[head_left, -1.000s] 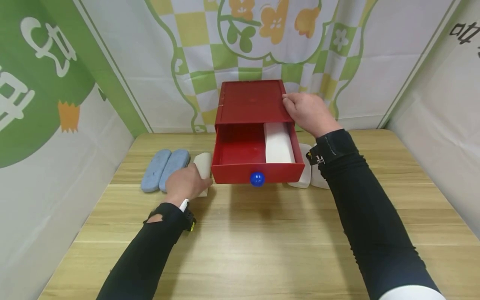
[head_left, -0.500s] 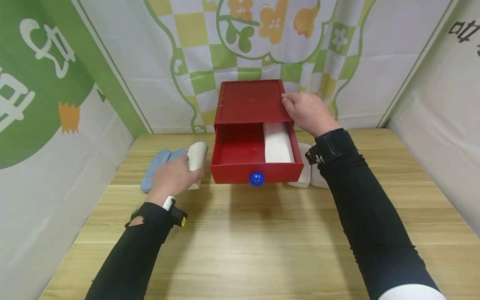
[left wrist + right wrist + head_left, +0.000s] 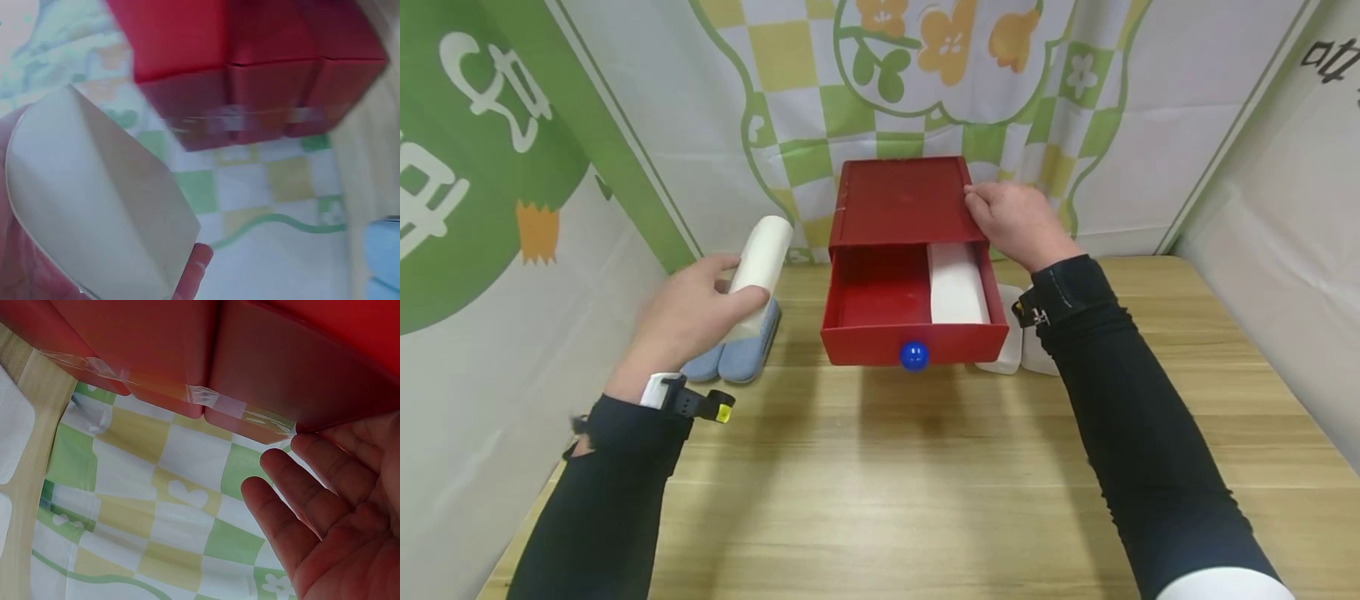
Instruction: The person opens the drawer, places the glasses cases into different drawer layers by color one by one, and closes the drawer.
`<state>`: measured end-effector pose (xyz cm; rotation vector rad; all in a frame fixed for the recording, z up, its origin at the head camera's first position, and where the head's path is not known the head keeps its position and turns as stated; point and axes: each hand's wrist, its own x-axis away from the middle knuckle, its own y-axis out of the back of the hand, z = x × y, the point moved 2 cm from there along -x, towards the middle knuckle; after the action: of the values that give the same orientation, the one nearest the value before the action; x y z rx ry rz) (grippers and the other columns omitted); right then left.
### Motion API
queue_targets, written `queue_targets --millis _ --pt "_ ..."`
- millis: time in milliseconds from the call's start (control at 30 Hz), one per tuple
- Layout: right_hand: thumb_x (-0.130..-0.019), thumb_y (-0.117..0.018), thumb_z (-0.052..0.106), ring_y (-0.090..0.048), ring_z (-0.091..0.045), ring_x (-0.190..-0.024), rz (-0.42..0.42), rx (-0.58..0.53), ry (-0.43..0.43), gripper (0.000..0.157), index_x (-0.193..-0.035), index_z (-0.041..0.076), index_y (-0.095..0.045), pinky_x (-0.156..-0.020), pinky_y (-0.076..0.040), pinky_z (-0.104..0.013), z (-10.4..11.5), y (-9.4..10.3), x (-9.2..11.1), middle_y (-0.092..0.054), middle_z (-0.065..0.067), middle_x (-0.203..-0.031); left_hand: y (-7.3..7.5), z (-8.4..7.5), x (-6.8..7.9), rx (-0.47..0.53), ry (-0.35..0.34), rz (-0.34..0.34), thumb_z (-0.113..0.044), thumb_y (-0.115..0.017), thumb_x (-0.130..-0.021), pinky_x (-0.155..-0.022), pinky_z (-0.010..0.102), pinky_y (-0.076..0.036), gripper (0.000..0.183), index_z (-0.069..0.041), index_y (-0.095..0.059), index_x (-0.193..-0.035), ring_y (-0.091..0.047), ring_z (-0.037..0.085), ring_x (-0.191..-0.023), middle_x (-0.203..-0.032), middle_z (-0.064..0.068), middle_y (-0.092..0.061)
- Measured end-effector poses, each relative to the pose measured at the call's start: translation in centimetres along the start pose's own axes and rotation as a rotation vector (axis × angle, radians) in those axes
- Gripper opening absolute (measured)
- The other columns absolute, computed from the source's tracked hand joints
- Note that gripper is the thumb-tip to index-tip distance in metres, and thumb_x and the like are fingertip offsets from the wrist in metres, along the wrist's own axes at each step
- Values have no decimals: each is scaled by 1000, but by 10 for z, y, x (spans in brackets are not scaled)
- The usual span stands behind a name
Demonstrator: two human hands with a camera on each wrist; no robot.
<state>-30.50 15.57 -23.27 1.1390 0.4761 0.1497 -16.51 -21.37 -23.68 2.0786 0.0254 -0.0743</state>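
My left hand point(image 3: 688, 312) holds a white glasses case point(image 3: 762, 265) tilted above the table, thumb on its near side. In the left wrist view the case point(image 3: 94, 194) shows a wedge-shaped end with one rounded side. Two blue glasses cases point(image 3: 747, 357) lie under that hand, partly hidden by it. The red drawer box point(image 3: 902, 200) has its top drawer point(image 3: 880, 343) pulled out, a blue knob in front. Another white case point(image 3: 957, 283) lies in the drawer's right side. My right hand point(image 3: 1018, 221) rests against the box's right edge; its fingers point(image 3: 300, 494) look loosely extended.
White cases point(image 3: 1009, 329) lie on the wooden table point(image 3: 925, 500) to the right of the box, partly hidden by the drawer and my right arm. A patterned curtain point(image 3: 797, 83) hangs behind the box. Clear tape point(image 3: 203, 395) runs across the stacked red boxes.
My left hand has lifted the white glasses case off the table and carried it up and to the left, over the blue cases. The right hand and drawer stay in place.
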Motion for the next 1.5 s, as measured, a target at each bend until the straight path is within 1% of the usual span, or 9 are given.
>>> queue_targets --millis 133,267,400,533,800,967,1067,1267,1500 --pt "-103 -36 34 -56 -28 -120 -7 4 -1 47 -142 11 -53 -100 -44 -46 -1 1 0 -57 -12 -138 20 -17 8 -5 -27 31 -60 -52 -88 -74 49 -49 75 -13 -42 -147 -60 32 -98 -125 17 -59" --pt "-103 -37 34 -56 -28 -120 -6 1 -2 48 -142 11 -53 -100 -44 -46 -2 1 0 -57 -12 -138 35 -35 16 -10 -66 79 -61 -53 -89 -77 49 -48 74 -16 -42 -146 -60 30 -101 -130 16 -59" --pt "-103 -36 34 -56 -28 -120 -9 2 1 48 -142 11 -53 -100 -44 -47 -3 1 0 -56 -12 -139 43 -51 22 -13 -99 130 -62 -55 -87 -75 46 -49 70 -23 -44 -145 -61 28 -100 -131 11 -59" --pt "-103 -36 34 -55 -28 -121 -11 0 -5 48 -142 11 -53 -102 -43 -47 -4 2 0 -56 -12 -139 45 -66 27 -22 -120 175 -61 -57 -87 -73 44 -49 64 -29 -47 -141 -59 26 -97 -125 4 -60" --pt "-103 -36 35 -55 -28 -122 -8 -7 -11 48 -142 11 -53 -102 -43 -47 -3 2 1 -56 -12 -139 42 -100 24 -16 -203 279 -51 -59 -87 -75 42 -49 48 -36 -54 -132 -59 21 -93 -114 -3 -63" --pt "-103 -36 36 -55 -27 -121 -7 -15 -21 48 -142 12 -53 -102 -43 -46 -4 2 1 -56 -10 -139 34 -116 15 -45 -243 382 -49 -60 -86 -74 41 -49 48 -31 -57 -130 -60 21 -90 -110 -3 -64" --pt "-103 -35 37 -54 -26 -122 -2 -20 -29 49 -142 13 -53 -102 -43 -46 -4 1 1 -56 -9 -140 28 -122 7 -92 -264 421 -50 -58 -86 -75 41 -50 49 -27 -59 -129 -58 22 -92 -111 -2 -62" --pt "-104 -35 37 -55 -26 -121 7 -20 -33 49 -143 13 -52 -101 -44 -45 -3 0 2 -55 -10 -141 16 -131 -7 -155 -279 470 -48 -57 -85 -78 41 -48 39 -27 -64 -117 -58 21 -92 -109 -3 -61" --pt "-104 -35 36 -52 -27 -126 18 -9 -15 49 -144 12 -51 -104 -41 -46 0 1 1 -54 -10 -142 8 -137 -18 -218 -260 487 -47 -54 -86 -78 40 -49 39 -21 -64 -113 -58 22 -90 -105 0 -62"
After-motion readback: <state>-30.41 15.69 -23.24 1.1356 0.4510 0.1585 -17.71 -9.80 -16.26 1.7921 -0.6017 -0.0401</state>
